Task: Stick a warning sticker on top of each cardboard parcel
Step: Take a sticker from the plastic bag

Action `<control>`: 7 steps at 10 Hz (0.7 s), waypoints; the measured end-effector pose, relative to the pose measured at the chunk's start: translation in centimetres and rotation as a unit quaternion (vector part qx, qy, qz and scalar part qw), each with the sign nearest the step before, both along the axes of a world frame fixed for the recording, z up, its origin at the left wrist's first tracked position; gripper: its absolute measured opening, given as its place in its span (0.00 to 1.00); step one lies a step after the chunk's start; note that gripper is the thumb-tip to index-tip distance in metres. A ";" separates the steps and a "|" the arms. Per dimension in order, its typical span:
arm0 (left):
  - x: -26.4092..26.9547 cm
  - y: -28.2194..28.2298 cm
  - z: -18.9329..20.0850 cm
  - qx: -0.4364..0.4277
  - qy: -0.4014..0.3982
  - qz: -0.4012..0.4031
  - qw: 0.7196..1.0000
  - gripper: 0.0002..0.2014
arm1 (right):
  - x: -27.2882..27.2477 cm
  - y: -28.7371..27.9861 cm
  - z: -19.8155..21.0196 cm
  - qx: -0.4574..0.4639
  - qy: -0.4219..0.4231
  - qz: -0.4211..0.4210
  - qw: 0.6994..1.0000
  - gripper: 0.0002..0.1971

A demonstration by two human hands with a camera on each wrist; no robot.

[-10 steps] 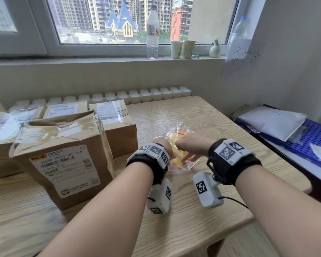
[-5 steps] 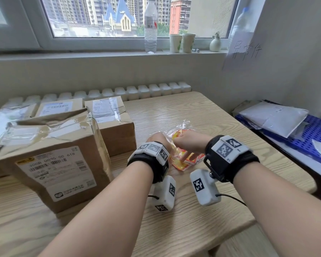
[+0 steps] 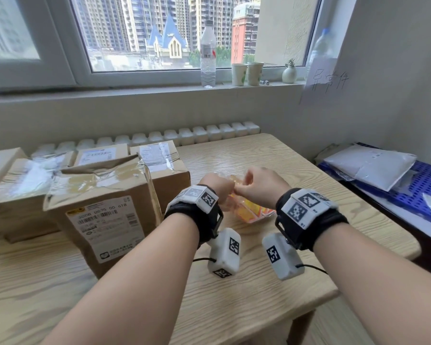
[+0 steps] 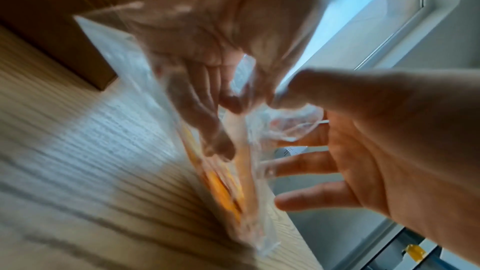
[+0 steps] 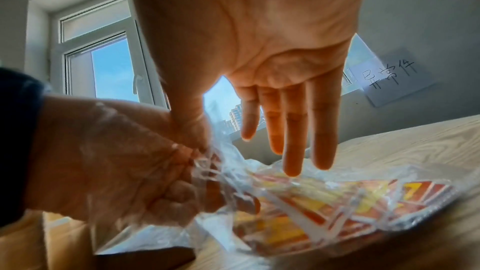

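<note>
Together pinching open a crinkled clear plastic bag (image 3: 253,211) of orange-yellow warning stickers (image 5: 324,208) above the pale wooden table (image 3: 246,307), left hand (image 3: 215,186) and right hand (image 3: 260,185), beside taped brown cardboard parcels (image 3: 102,195).

The clear plastic bag (image 3: 253,211) holds orange, yellow and red stickers (image 5: 324,208). The brown cardboard parcels (image 3: 105,195) carry white labels with black barcodes, on the pale wood-grain table (image 3: 246,307).
</note>
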State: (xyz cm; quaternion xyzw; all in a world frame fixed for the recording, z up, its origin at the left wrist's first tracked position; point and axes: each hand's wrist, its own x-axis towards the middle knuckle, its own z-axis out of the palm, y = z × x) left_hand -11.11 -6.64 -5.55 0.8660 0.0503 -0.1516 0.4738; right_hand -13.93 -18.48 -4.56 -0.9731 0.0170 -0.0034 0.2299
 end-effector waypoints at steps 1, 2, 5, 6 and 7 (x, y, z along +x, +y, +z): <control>-1.4 0.2 0.8 -0.103 0.023 0.053 0.993 0.09 | -0.9 0.7 -0.1 -0.014 0.041 0.032 0.999 0.30; -1.7 0.4 0.4 -0.140 0.062 0.053 0.987 0.11 | -1.5 1.0 -0.5 -0.080 0.023 0.013 0.996 0.24; -2.3 1.3 0.8 -0.235 0.102 0.051 0.965 0.06 | -2.2 1.1 -0.3 -0.145 0.030 -0.023 0.989 0.14; -1.9 1.3 0.0 -0.242 0.050 0.081 0.966 0.06 | -1.8 1.0 -0.2 -0.139 0.020 -0.044 0.989 0.12; -2.1 1.3 -0.2 -0.231 0.021 0.099 0.968 0.09 | -1.8 0.9 -0.2 -0.125 0.010 -0.059 0.990 0.10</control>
